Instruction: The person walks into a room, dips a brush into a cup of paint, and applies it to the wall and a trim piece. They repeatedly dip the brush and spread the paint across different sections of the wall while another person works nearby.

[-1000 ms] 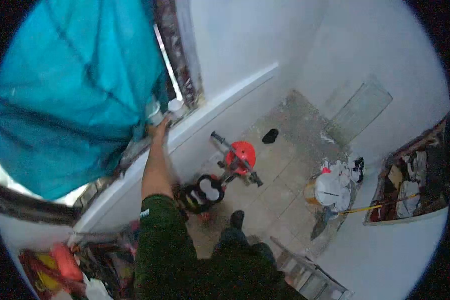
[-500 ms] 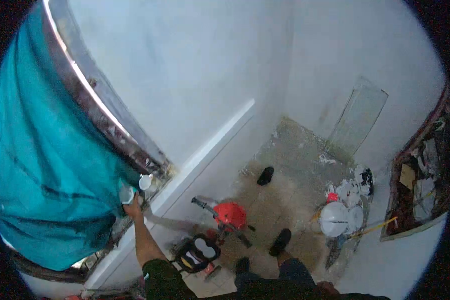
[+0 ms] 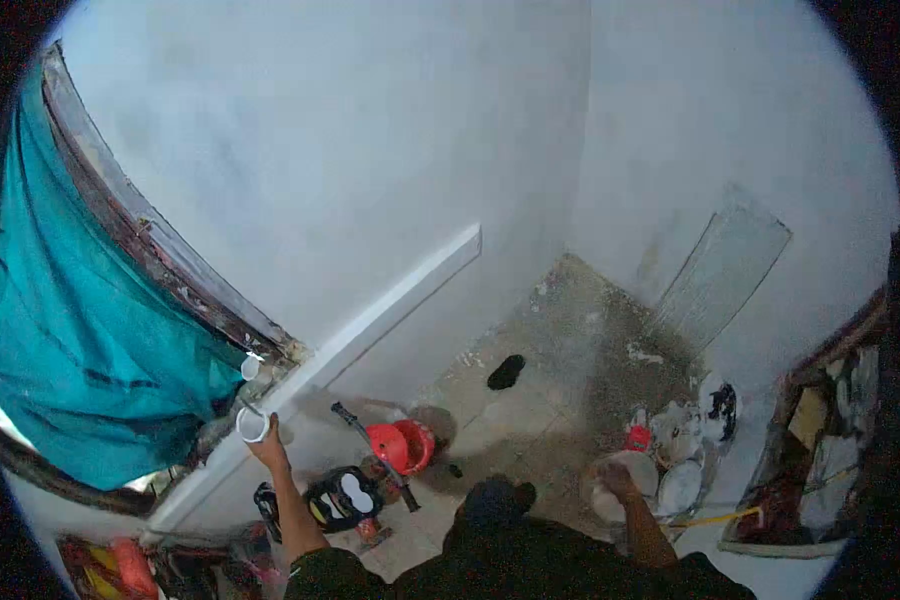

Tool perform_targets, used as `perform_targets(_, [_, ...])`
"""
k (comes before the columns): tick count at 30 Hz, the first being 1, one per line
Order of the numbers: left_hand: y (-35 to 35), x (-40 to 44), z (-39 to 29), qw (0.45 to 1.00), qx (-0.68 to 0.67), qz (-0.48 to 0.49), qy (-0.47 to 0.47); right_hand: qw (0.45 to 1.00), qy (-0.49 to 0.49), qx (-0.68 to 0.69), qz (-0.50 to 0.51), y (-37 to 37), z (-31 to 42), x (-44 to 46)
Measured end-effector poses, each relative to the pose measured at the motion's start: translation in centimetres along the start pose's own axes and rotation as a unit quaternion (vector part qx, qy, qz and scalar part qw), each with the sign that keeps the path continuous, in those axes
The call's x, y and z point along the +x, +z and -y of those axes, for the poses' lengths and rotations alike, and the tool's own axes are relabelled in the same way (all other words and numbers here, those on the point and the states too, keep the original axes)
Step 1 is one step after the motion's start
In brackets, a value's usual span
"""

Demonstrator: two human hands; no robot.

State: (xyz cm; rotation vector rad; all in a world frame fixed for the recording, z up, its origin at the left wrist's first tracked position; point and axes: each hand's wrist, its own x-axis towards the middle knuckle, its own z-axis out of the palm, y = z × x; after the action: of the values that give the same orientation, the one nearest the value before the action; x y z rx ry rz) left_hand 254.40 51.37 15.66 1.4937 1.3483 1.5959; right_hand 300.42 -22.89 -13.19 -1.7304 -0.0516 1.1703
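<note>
My left hand (image 3: 269, 446) is wrapped around a white cup-like container (image 3: 253, 425), its round opening facing up. A thin stick-like part shows at its rim, too small to name. The container is over the white ledge below the window. Behind it on the sill stands a second small white container (image 3: 251, 369). On the other side, my right hand (image 3: 618, 482) is low over a white round bucket (image 3: 642, 468). Blur hides its fingers, so I cannot tell whether it grips anything.
A teal cloth (image 3: 100, 340) covers the window. Below the ledge stands a red and black ride-on toy (image 3: 402, 447). Another white round container (image 3: 680, 487), a red object (image 3: 638, 437) and a yellow stick (image 3: 715, 517) lie at the right. A glass-like panel (image 3: 722, 265) leans on the wall.
My left hand has lifted the white container off the sill and brought it toward me. My right hand has come forward over the bucket. The view has shifted, and my body leans further in.
</note>
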Motion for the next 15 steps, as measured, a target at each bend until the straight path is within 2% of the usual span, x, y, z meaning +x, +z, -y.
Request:
perform_targets(2, [1.4,-4.7,-4.5,0.993,0.116,0.028,0.004,0.990,-0.106,0.029,0.091,0.3,6.2,4.2])
perform_targets(3, [1.8,-6.4,-5.0,0.993,0.117,0.034,0.002,0.981,-0.125,0.064,0.136,1.1,9.6,5.3])
perform_targets(4, [2.5,-8.0,-5.1,0.993,0.032,0.114,-0.020,0.972,-0.087,0.187,0.111,4.7,14.8,4.9])
perform_targets(5, [3.8,-10.0,-5.4,0.979,-0.054,0.194,-0.042,0.982,-0.112,0.139,0.058,8.8,25.0,-2.2])
perform_targets(6, [6.6,-14.1,-12.0,0.983,-0.070,0.152,-0.070,0.985,-0.139,0.081,0.058,10.7,29.0,-3.5])
perform_targets(7, [8.2,-16.5,-13.3,0.981,-0.075,0.162,-0.072,0.984,-0.167,0.021,0.059,11.7,31.6,-4.0])
perform_targets(9, [11.1,-20.0,-14.4,0.962,0.099,0.253,-0.018,0.971,-0.226,-0.026,0.081,13.5,35.6,-4.7])
perform_targets(11, [16.8,-24.8,-15.5,0.962,0.159,0.218,-0.041,0.949,-0.281,-0.057,0.129,13.8,40.6,-7.0])
perform_targets(13, [21.7,-28.4,-19.6,0.937,-0.011,0.343,-0.063,0.905,-0.403,-0.102,0.086,13.9,44.7,-8.0])
perform_targets(15, [27.4,-31.2,-22.7,0.921,-0.028,0.371,0.116,0.897,-0.411,-0.142,0.081,12.6,49.2,-9.1])
